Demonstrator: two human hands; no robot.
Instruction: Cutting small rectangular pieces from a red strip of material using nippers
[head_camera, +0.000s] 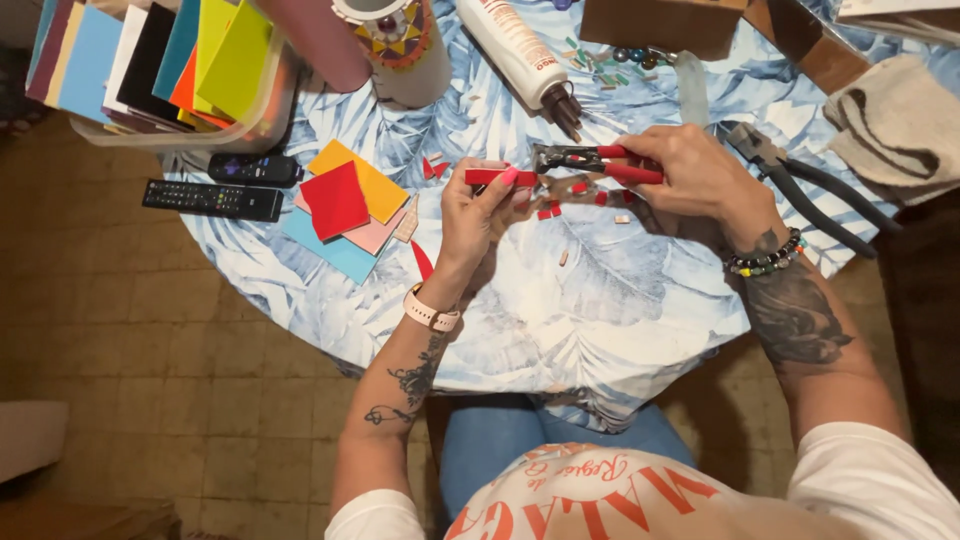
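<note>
Nearest you, your knees in blue jeans sit under the near edge of the round surface (600, 330), which wears a cloth printed with pale blue leaves. Below and to the left lies a brown tiled floor (170, 370).

Your left hand (480, 215) has its grip pinched together on a narrow red strip (490, 177), held level above the cloth. Your right hand (690, 175) has its grip clamped round the red handles of a cutting plier (590, 160), whose dark head points left and meets the right end of the strip. Small red chips (550, 210) lie scattered on the cloth just under both hands.

To the left, a loose pile of coloured squares (345, 205) in red, orange, pink and blue lies flat. Further left, two black remote controls (215, 200) rest at the surface's edge. To the right, a second pair of dark-handled pliers (800, 185) lies beside a folded beige cloth (890, 120).

At the far side, a clear tub of upright coloured sheets (160, 60) stands at the left, a white glue bottle (520, 55) lies tilted in the middle, and a brown box (660, 22) sits to its right.
</note>
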